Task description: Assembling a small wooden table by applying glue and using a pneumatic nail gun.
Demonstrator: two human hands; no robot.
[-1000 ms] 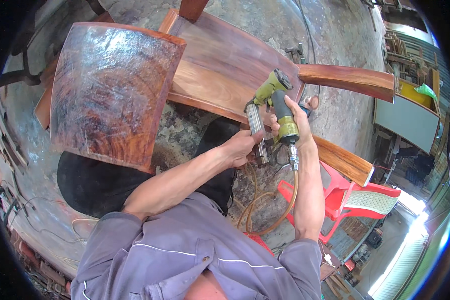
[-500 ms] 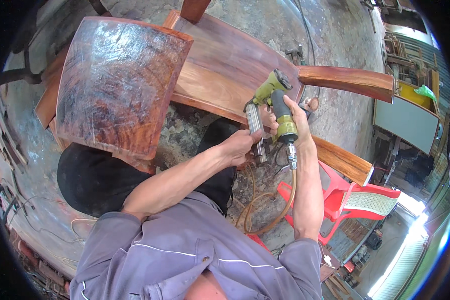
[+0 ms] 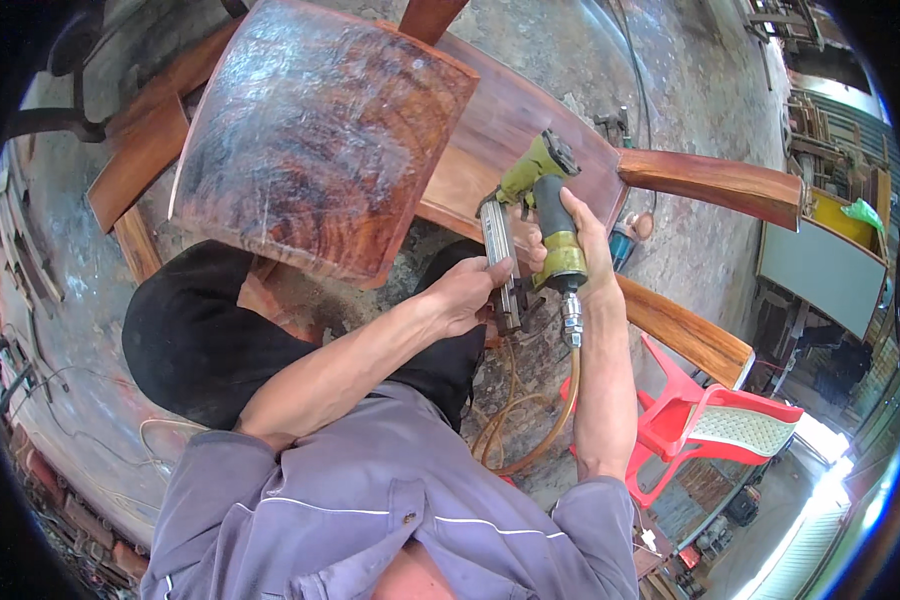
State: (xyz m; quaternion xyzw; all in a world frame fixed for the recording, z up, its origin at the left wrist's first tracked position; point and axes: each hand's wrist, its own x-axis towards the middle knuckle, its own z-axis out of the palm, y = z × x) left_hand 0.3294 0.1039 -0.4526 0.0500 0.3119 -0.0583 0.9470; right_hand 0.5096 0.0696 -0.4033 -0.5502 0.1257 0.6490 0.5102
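Note:
A green pneumatic nail gun [image 3: 565, 257] with a dark grip is held up in front of my chest. My right hand [image 3: 590, 240] is wrapped round its handle, some fingers showing on the far side. My left hand [image 3: 470, 292] is closed round the lower part of the silver magazine [image 3: 494, 235], thumb against its edge. A metal coupling [image 3: 571, 315] joins the tool's handle end to a tan air hose [image 3: 535, 455], which loops down to the floor. Beyond the tool lies a reddish-brown wooden furniture frame [image 3: 510, 110] with legs; a broad curved wooden panel [image 3: 320, 140] stands nearer, to the left.
At right are a wooden leg [image 3: 710, 185], another wooden piece [image 3: 685, 330] and a red plastic chair [image 3: 680, 415]. A grey-fronted cabinet [image 3: 820, 275] stands farther right. Beside the frame, a teal power tool [image 3: 622, 245] rests on the concrete floor [image 3: 700, 90]. Wood strips [image 3: 20, 235] lie far left.
The view has shifted, so the panel and frame appear higher and farther right. Both hands keep their hold on the nail gun, whose magazine is tilted slightly more.

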